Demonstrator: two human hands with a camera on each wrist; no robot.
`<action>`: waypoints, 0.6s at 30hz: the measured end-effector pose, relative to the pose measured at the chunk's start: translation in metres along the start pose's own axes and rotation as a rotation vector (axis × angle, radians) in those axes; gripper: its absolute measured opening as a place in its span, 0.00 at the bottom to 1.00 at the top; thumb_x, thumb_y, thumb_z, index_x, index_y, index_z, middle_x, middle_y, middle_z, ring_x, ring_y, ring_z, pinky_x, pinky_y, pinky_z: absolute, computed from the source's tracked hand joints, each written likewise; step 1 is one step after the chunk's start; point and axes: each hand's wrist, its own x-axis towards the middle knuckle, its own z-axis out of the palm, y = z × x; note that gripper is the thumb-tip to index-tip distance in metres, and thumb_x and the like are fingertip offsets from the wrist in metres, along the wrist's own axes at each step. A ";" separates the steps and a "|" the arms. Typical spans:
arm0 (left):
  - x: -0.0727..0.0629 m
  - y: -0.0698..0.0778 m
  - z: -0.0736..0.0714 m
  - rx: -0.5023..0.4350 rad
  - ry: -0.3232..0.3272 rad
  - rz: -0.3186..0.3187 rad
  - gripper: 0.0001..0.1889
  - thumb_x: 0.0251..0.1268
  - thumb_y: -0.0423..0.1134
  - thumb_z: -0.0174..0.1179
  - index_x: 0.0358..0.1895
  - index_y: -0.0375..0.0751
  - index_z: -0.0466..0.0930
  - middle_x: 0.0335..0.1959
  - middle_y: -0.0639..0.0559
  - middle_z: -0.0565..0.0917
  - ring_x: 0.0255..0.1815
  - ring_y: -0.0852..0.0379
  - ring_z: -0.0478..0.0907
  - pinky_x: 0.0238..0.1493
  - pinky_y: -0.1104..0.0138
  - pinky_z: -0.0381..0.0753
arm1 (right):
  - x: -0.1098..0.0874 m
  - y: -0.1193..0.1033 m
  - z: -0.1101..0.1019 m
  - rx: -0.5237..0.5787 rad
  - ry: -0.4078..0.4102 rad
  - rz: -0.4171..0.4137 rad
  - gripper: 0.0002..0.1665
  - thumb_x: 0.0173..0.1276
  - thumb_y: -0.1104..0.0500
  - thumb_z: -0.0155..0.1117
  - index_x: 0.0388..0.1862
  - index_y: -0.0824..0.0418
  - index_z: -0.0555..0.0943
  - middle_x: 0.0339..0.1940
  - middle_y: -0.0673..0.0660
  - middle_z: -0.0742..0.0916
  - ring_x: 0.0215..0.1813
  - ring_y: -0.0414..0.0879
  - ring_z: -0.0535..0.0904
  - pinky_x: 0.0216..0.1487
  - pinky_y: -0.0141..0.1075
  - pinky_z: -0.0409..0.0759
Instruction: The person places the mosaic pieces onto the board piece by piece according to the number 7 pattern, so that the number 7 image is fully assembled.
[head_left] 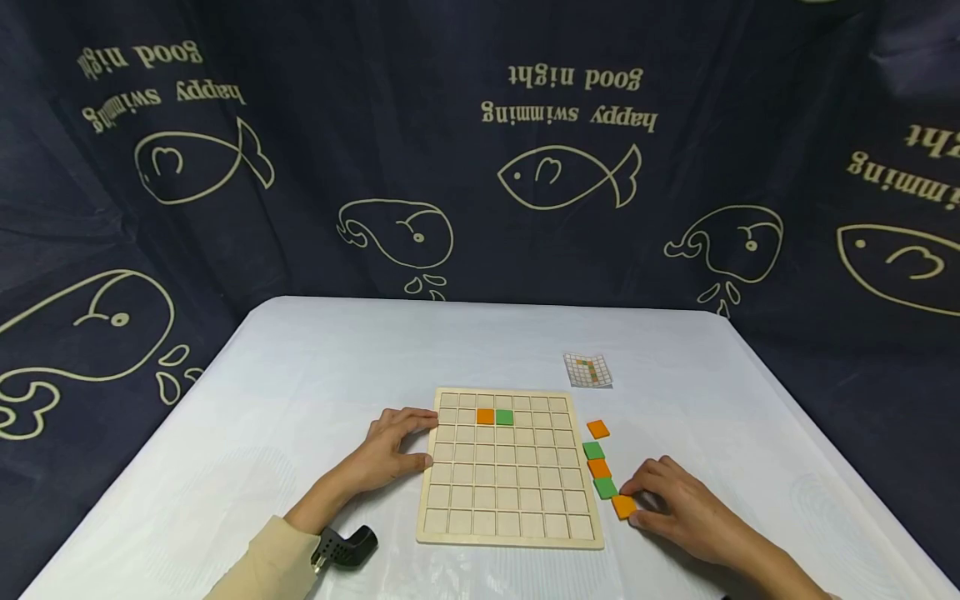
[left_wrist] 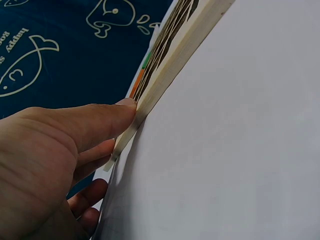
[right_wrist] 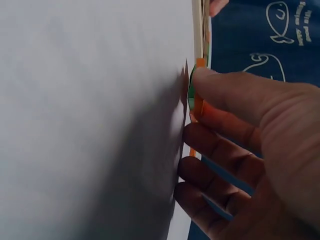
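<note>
A pale wooden grid board (head_left: pixel 500 475) lies on the white table. An orange tile (head_left: pixel 485 417) and a green tile (head_left: pixel 505 417) sit side by side in its second row from the far edge. My left hand (head_left: pixel 390 450) touches the board's left edge with fairly straight fingers and thumb; the left wrist view shows the thumb (left_wrist: pixel 112 115) against that edge. To the right of the board, my right hand (head_left: pixel 678 508) pinches an orange square tile (head_left: pixel 623 507) between thumb and forefinger. This pinched tile (right_wrist: pixel 199 95) stands on edge in the right wrist view.
Along the board's right side lie several loose tiles: green (head_left: pixel 605 488), orange (head_left: pixel 599 469), green (head_left: pixel 593 450) and orange (head_left: pixel 597 429). A small card with a coloured grid pattern (head_left: pixel 588 371) rests beyond the board. A dark printed curtain (head_left: pixel 465 167) hangs behind the table.
</note>
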 end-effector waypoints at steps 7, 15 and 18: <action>0.001 -0.001 0.000 -0.006 -0.002 -0.007 0.27 0.53 0.41 0.67 0.60 0.45 0.75 0.66 0.55 0.71 0.61 0.52 0.61 0.55 0.56 0.55 | 0.004 -0.004 -0.003 0.007 0.008 -0.019 0.14 0.53 0.49 0.71 0.39 0.40 0.81 0.39 0.33 0.78 0.44 0.30 0.70 0.47 0.32 0.74; 0.001 -0.003 0.001 -0.005 0.003 -0.003 0.27 0.53 0.41 0.67 0.59 0.46 0.75 0.65 0.56 0.71 0.60 0.53 0.61 0.55 0.56 0.55 | 0.011 -0.008 -0.003 0.007 0.071 -0.059 0.15 0.52 0.50 0.73 0.39 0.41 0.81 0.39 0.33 0.79 0.43 0.30 0.70 0.46 0.33 0.75; 0.001 -0.003 0.001 -0.006 0.001 -0.003 0.27 0.53 0.42 0.67 0.60 0.46 0.75 0.65 0.55 0.71 0.61 0.52 0.61 0.55 0.56 0.55 | 0.014 -0.011 -0.004 0.004 0.090 -0.067 0.14 0.52 0.50 0.73 0.39 0.42 0.81 0.39 0.34 0.79 0.43 0.30 0.71 0.46 0.33 0.74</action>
